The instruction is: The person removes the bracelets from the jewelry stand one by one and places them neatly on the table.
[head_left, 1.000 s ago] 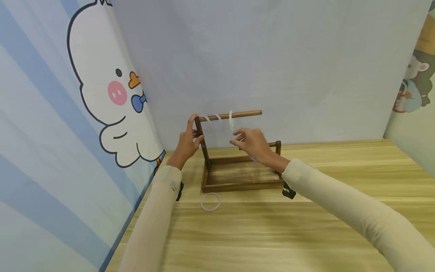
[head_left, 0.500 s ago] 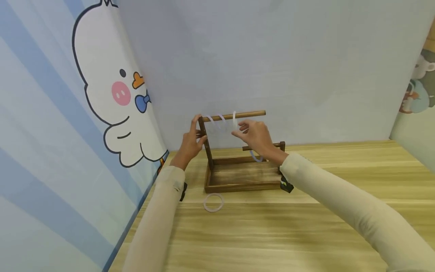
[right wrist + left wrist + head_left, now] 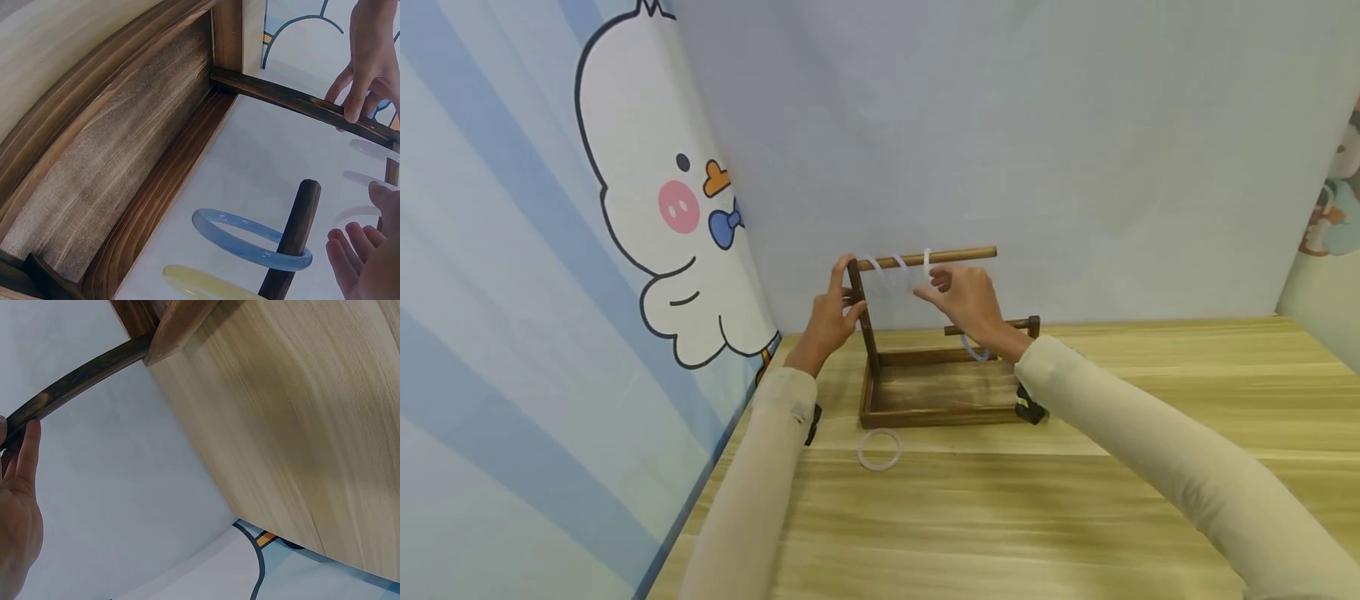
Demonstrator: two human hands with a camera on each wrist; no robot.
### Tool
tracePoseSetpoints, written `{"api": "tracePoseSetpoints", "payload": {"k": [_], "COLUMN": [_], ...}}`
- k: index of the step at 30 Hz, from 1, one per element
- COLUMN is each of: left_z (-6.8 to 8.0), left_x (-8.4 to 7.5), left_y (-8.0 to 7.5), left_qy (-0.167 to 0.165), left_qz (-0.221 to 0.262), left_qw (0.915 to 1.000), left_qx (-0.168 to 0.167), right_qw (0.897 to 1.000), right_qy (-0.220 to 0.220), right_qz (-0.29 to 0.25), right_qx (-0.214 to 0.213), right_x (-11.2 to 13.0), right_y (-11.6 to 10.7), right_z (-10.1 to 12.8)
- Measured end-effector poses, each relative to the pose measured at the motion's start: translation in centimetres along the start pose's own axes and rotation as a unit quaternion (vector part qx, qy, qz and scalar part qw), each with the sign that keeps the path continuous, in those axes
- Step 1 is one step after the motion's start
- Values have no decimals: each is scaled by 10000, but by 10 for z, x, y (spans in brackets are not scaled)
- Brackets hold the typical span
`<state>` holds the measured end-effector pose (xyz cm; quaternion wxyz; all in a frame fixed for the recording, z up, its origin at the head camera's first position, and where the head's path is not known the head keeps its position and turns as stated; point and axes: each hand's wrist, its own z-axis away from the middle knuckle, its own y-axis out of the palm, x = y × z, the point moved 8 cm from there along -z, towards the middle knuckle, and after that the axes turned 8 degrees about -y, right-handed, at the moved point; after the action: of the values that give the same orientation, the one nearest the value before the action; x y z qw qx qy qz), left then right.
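A dark wooden stand [image 3: 940, 408] has a tray base, a tall post on its left and two rods. My left hand [image 3: 835, 317] grips the tall post [image 3: 863, 317], seen too in the right wrist view, left hand [image 3: 372, 56] on post [image 3: 300, 100]. Three pale bangles [image 3: 898, 265] hang on the upper rod [image 3: 962, 253]. My right hand [image 3: 962, 296] hovers with loose fingers [image 3: 356, 250] beside the rightmost pale bangle [image 3: 927, 263]. A blue bangle [image 3: 250, 240] and a yellow bangle [image 3: 200, 282] hang on the lower rod [image 3: 294, 234].
A loose pinkish bangle [image 3: 880, 450] lies on the light wooden table [image 3: 1075, 517] just before the tray. A cartoon-duck wall [image 3: 655, 217] closes the left side and a plain pale wall stands behind the stand. The table edge runs along the left wall.
My right hand has risen from beside the lower rod to the upper rod, by the rightmost pale bangle. My left hand has stayed on the post.
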<state>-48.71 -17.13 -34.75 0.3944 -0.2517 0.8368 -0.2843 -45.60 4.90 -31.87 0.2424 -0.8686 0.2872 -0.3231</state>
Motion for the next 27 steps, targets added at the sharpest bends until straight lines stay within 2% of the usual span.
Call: {"api": "tracePoseSetpoints", "payload": {"k": [13,20,27], "left_z": [-1,0,0], "left_x": [2,-1,0], "left_y": [2,-1,1], "left_qy": [-5,-24,-230], "left_qz": [110,-10,37], "left_qw": [9999,10000,9997], "left_qx": [3,-18,111], "right_qw": [9993,9982,9983], "right_qy": [-101,-48,37], "right_qz": [-338,-559,-528], "right_qx": [-100,-196,-231], "right_x": [1,1,1], "right_y": [0,-3,-8], "right_z": [3,5,5]}}
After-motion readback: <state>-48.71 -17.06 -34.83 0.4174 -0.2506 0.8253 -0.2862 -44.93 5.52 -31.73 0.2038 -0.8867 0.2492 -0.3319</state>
